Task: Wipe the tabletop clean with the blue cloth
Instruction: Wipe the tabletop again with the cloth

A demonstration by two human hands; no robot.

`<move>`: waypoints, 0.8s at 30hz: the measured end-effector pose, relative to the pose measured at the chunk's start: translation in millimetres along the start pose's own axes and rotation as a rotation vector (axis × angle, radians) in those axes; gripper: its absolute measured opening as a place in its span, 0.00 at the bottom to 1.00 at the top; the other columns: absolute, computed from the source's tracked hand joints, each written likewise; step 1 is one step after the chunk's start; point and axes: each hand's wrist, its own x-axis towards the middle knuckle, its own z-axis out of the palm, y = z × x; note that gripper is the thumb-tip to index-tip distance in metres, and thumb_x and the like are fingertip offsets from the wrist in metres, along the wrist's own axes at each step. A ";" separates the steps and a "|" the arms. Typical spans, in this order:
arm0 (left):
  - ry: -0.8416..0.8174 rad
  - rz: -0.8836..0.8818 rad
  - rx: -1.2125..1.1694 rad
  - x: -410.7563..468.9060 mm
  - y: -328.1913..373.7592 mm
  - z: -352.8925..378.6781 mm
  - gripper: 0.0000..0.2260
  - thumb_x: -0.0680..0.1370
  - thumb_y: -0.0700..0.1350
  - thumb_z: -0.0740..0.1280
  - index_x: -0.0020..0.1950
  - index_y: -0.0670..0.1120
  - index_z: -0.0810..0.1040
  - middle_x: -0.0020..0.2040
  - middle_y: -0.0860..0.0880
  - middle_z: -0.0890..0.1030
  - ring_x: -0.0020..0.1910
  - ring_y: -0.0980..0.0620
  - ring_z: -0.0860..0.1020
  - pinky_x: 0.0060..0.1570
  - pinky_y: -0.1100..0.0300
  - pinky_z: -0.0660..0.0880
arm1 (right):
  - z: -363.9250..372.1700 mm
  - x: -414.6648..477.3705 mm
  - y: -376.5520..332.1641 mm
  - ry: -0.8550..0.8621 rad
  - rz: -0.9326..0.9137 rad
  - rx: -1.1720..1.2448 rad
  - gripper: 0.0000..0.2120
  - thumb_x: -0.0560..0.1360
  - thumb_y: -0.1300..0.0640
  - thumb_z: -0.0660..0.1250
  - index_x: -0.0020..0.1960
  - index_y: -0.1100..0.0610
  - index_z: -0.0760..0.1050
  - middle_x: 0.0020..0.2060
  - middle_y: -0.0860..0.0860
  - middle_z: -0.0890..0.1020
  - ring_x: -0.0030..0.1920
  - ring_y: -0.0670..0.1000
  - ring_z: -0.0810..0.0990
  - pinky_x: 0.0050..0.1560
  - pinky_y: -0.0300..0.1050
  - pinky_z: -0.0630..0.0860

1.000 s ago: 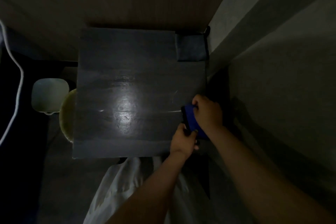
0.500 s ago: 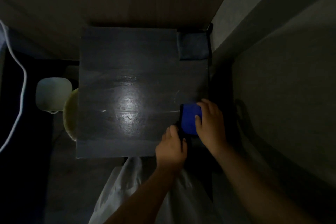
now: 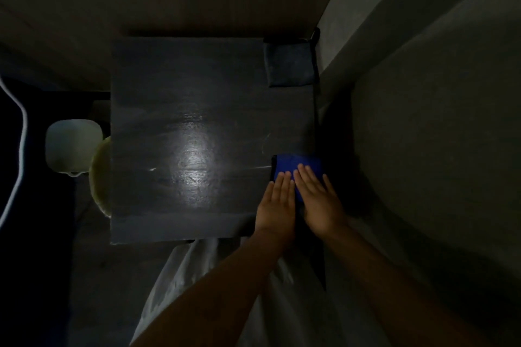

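On the right edge of the dark tabletop (image 3: 197, 110), at about 4 o'clock from its middle, lies the blue cloth (image 3: 293, 166), folded into a small flat pad. Both hands lie on it side by side, flat, with the fingers straight and close together; neither hand is curled around anything. The left hand (image 3: 277, 205) touches the near left part of the cloth with its fingertips, and its palm is over the bare tabletop. The right hand (image 3: 320, 203) covers the near right part. From each hand the uncovered blue part lies at 12 o'clock, just beyond the fingertips. A bright reflection shines on the tabletop at 9 o'clock from the cloth. At 1 o'clock, in the far right corner, lies a dark folded cloth (image 3: 289, 65), well apart from the hands. Beside the left edge, at 9 o'clock, stands a pale container (image 3: 74, 146).
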 end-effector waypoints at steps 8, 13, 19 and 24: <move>-0.076 -0.105 -0.021 2.3 17.4 -14.9 0.35 0.82 0.54 0.52 0.76 0.37 0.35 0.77 0.39 0.35 0.76 0.42 0.35 0.73 0.48 0.36 | -2.4 -0.5 -2.7 -0.013 -0.027 0.040 0.30 0.81 0.52 0.49 0.79 0.53 0.39 0.78 0.50 0.39 0.77 0.48 0.37 0.76 0.51 0.36; -0.116 -0.185 -0.004 -4.6 -0.9 -18.6 0.38 0.81 0.57 0.51 0.74 0.36 0.31 0.76 0.37 0.33 0.75 0.41 0.34 0.73 0.46 0.37 | -7.7 11.4 -28.7 -0.034 -0.060 0.011 0.29 0.82 0.50 0.47 0.79 0.52 0.39 0.78 0.48 0.39 0.77 0.47 0.37 0.74 0.50 0.34; -0.139 -0.260 0.024 -26.4 -53.4 -17.0 0.42 0.79 0.61 0.54 0.74 0.36 0.32 0.76 0.37 0.33 0.75 0.40 0.34 0.73 0.46 0.37 | -20.6 31.4 -83.7 -0.053 -0.119 0.018 0.29 0.82 0.50 0.48 0.79 0.51 0.40 0.78 0.47 0.40 0.77 0.45 0.39 0.75 0.50 0.36; -0.149 -0.319 0.010 -47.2 -96.9 -10.2 0.44 0.78 0.63 0.53 0.74 0.36 0.31 0.75 0.36 0.32 0.75 0.39 0.33 0.75 0.45 0.39 | -35.5 40.8 -135.6 -0.111 -0.171 0.030 0.28 0.83 0.50 0.47 0.79 0.52 0.40 0.78 0.47 0.40 0.77 0.45 0.39 0.76 0.50 0.36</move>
